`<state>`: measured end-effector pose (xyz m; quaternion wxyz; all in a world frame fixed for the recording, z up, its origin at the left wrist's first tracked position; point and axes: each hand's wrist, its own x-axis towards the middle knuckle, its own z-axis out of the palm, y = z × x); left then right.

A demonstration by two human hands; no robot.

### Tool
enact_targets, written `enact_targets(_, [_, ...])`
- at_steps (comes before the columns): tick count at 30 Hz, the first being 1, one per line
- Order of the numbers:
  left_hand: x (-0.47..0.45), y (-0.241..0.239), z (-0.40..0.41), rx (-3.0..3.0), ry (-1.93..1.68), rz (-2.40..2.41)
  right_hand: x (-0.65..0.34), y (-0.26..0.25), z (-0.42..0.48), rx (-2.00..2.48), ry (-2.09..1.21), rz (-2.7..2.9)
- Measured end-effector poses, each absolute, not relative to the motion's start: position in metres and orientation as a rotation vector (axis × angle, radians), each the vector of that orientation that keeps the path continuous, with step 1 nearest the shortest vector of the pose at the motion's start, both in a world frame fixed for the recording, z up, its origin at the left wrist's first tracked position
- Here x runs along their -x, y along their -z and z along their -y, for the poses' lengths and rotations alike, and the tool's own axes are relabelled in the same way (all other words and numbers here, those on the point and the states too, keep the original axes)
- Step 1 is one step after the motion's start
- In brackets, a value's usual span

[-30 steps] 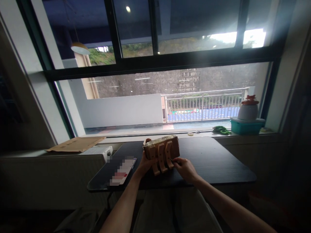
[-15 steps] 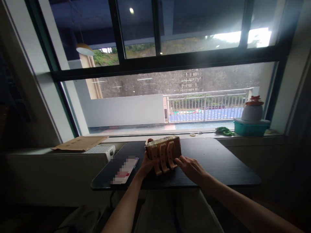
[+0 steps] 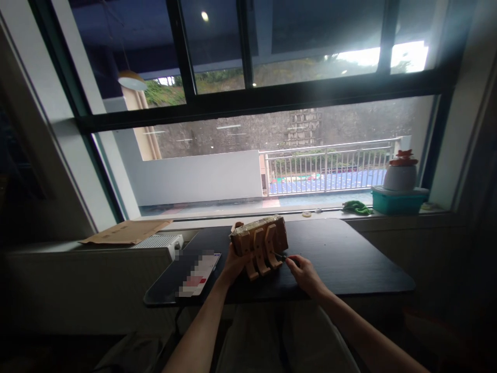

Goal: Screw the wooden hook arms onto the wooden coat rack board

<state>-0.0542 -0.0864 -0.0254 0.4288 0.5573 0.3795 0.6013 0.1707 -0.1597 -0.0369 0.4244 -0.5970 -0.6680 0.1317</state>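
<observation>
A wooden block-like piece with three wooden hooks on its near face stands tilted on the dark table. My left hand grips its lower left end, fingers wrapped round it. My right hand is closed in a pinch on a thin dark tool whose tip touches the rightmost hook. What kind of tool it is I cannot make out.
A phone lies on the table's left part. On the sill sit a flat cardboard piece, a white device, a green cloth and a teal box with a white pot on it. A large window stands behind.
Half a second ago my right hand lay with its fingers spread beside the hooks; now it is pinched on the thin tool at the rightmost hook. My left hand has kept its hold.
</observation>
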Motion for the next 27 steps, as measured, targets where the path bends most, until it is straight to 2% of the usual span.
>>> enact_targets(10, [0.059, 0.019, 0.091, -1.301, -1.391, -1.109, -0.202, 0.015, 0.181, 1.276, -0.540, 1.499])
enact_targets(21, [0.059, 0.020, 0.091, -1.283, -1.380, -1.086, -0.189, -0.012, 0.177, 1.146, -0.419, 1.569])
enact_targets(27, [0.057, 0.018, 0.092, -1.280, -1.398, -1.103, -0.180, -0.011, 0.179, 1.148, -0.203, 1.806])
